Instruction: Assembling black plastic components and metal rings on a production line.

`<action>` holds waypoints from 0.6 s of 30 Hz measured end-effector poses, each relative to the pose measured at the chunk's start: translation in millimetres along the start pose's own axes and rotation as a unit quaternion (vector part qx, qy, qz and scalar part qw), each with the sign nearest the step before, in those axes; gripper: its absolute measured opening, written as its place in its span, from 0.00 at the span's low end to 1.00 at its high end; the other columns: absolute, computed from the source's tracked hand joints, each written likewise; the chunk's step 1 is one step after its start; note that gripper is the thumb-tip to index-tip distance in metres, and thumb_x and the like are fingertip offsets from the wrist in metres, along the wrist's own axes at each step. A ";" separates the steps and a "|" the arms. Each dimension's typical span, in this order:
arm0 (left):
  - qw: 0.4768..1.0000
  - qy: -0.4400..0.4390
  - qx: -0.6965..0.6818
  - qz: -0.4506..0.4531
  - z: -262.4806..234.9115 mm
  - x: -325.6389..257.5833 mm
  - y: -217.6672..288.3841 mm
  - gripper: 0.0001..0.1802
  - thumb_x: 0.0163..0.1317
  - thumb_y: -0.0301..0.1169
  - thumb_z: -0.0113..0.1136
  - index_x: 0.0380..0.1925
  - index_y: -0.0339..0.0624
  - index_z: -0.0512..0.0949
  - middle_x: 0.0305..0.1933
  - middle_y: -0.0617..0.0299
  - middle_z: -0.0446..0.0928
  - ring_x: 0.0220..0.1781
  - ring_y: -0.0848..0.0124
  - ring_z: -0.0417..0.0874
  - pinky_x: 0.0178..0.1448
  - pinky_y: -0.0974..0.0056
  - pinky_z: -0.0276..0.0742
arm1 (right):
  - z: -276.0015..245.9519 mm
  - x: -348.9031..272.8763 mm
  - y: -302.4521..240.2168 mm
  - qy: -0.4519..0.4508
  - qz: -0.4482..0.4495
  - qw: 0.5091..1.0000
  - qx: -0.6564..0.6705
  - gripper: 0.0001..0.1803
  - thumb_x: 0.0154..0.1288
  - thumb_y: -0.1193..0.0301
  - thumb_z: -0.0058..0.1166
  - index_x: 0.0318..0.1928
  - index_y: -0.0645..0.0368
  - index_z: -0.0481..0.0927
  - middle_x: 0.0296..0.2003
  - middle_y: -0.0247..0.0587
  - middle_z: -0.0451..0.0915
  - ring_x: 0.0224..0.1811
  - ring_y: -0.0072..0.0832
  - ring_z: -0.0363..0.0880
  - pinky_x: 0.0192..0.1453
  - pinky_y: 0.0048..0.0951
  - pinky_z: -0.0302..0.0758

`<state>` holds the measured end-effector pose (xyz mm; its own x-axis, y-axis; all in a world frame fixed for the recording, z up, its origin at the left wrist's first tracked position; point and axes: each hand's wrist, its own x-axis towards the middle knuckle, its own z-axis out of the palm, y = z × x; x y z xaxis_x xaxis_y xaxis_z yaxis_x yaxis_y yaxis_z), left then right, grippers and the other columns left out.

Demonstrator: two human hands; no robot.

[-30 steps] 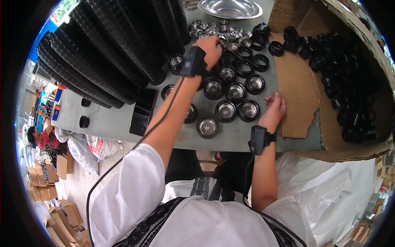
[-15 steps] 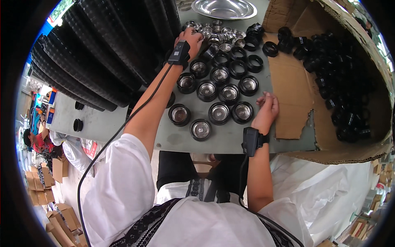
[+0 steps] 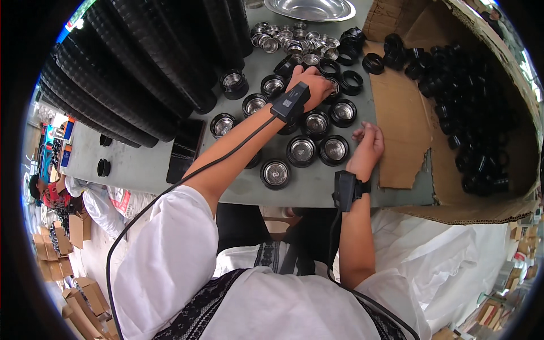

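My left hand reaches over the grouped black rings, its fingers bent down at one ring beside the far row. A shiny metal cup shows in part at those fingertips; the hand hides most of it. Around the hand stand several black rings with metal cups seated inside, such as the nearest one and one at the right. A few rings at the far side hold no cup. My right hand rests at the cardboard's left edge, fingers loosely curled, with nothing seen in them.
Loose metal cups lie heaped beyond the rings, near a silver oval dish. At the right, a cardboard box holds many black rings. Tall black stacks stand left, beside a dark flat phone-like object.
My left hand has moved from the heap of metal cups rightward and nearer, onto the black rings. Silver now shows in a ring that was bare. My right hand has stayed put.
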<state>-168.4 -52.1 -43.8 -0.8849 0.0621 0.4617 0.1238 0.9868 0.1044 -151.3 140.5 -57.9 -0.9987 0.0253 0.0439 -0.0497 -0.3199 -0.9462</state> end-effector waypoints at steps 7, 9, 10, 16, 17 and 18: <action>0.998 -0.019 0.045 0.038 -7.5 -0.2 6.6 0.11 0.59 0.43 0.55 0.37 0.56 0.81 0.37 0.72 0.77 0.44 0.69 0.73 0.47 0.60 0.60 | -2.0 -1.4 -1.2 -0.006 0.003 1.000 0.000 0.09 0.65 0.70 0.46 0.36 0.63 0.75 0.23 0.31 0.72 0.27 0.19 0.69 0.35 0.22 0.67; 0.997 -0.040 0.057 0.039 -8.7 1.0 7.3 0.12 0.59 0.43 0.55 0.38 0.56 0.81 0.38 0.72 0.76 0.44 0.69 0.73 0.47 0.60 0.61 | -0.3 -1.8 -1.4 -0.006 0.005 1.000 -0.001 0.09 0.65 0.70 0.46 0.36 0.63 0.75 0.23 0.31 0.72 0.27 0.19 0.69 0.35 0.22 0.67; 0.995 -0.061 0.069 0.039 -8.4 1.2 8.1 0.12 0.58 0.44 0.55 0.38 0.56 0.81 0.39 0.72 0.76 0.45 0.69 0.73 0.47 0.60 0.61 | 0.0 -2.7 -2.0 -0.007 0.006 1.000 -0.004 0.09 0.65 0.70 0.46 0.36 0.63 0.75 0.23 0.32 0.73 0.27 0.19 0.69 0.35 0.22 0.67; 0.994 -0.081 0.067 0.022 -7.4 3.5 12.9 0.13 0.56 0.44 0.56 0.39 0.57 0.81 0.39 0.73 0.75 0.45 0.70 0.73 0.48 0.58 0.60 | 0.5 0.5 -2.1 -0.012 0.009 1.000 -0.005 0.09 0.65 0.70 0.46 0.36 0.63 0.75 0.23 0.32 0.73 0.27 0.19 0.69 0.35 0.22 0.67; 0.994 -0.082 0.067 0.021 -8.4 3.7 13.4 0.13 0.56 0.44 0.56 0.39 0.57 0.81 0.39 0.73 0.75 0.45 0.70 0.73 0.48 0.58 0.60 | 1.0 0.7 -2.2 -0.010 0.011 1.000 -0.007 0.08 0.65 0.70 0.46 0.36 0.63 0.75 0.23 0.32 0.73 0.27 0.19 0.68 0.35 0.22 0.67; 0.992 -0.098 0.076 0.019 -10.0 4.6 14.3 0.14 0.55 0.44 0.56 0.39 0.56 0.81 0.39 0.72 0.75 0.45 0.69 0.73 0.48 0.57 0.60 | 1.2 1.2 -1.7 -0.010 0.012 1.000 -0.006 0.08 0.65 0.70 0.46 0.36 0.63 0.75 0.23 0.32 0.73 0.27 0.19 0.68 0.35 0.22 0.67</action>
<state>-166.2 -39.2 -31.4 -0.9529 0.1121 0.2817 0.1022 0.9935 -0.0497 -152.5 139.9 -55.8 -0.9996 -0.0012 0.0271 -0.0254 -0.3089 -0.9508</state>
